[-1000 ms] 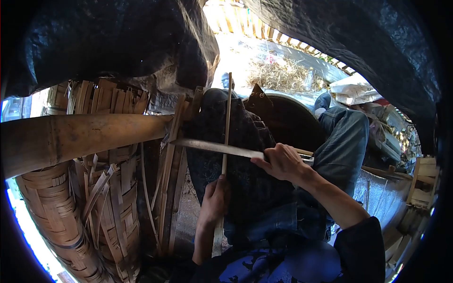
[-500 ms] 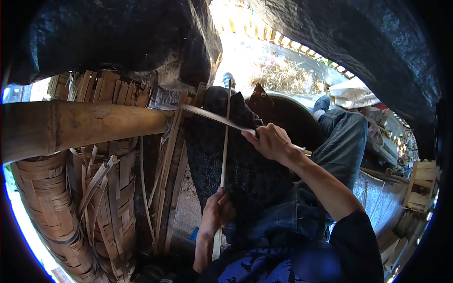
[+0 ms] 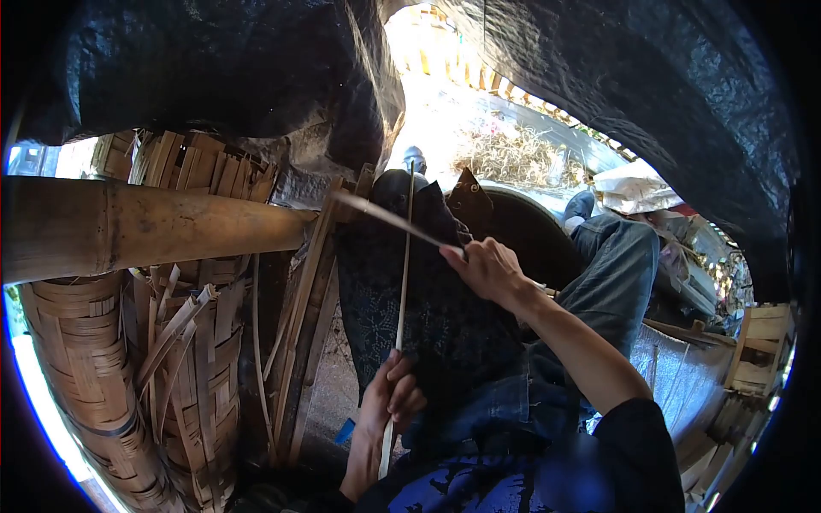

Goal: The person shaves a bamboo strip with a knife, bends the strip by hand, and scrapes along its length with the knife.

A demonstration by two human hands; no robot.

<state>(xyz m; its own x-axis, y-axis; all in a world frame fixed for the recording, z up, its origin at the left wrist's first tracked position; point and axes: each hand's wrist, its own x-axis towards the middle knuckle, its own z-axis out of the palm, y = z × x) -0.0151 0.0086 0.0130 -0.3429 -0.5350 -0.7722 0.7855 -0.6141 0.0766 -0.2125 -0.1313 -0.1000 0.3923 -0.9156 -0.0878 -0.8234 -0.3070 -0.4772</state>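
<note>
My left hand (image 3: 390, 400) is closed around the lower part of a long, thin bamboo strip (image 3: 404, 299). The strip runs upward from near my lap, over a dark patterned cloth (image 3: 374, 321) that covers my leg. In my right hand (image 3: 489, 272) is the handle of a knife, gripped with the fist closed. Blurred by motion, its long blade (image 3: 376, 212) points up and left and crosses the strip. Whether the edge touches the strip I cannot tell.
At left a thick bamboo pole (image 3: 205, 220) juts in above woven bamboo baskets (image 3: 81, 359). Split bamboo pieces (image 3: 304, 329) lean beside my leg. Black sheeting (image 3: 633, 68) hangs overhead. Dry straw (image 3: 522, 145) lies beyond, and a wooden crate (image 3: 761, 342) stands at right.
The blade's tip has shifted slightly right and down along with my right hand, and the blade now looks blurred. The fingers of my left hand have shifted on the bamboo strip.
</note>
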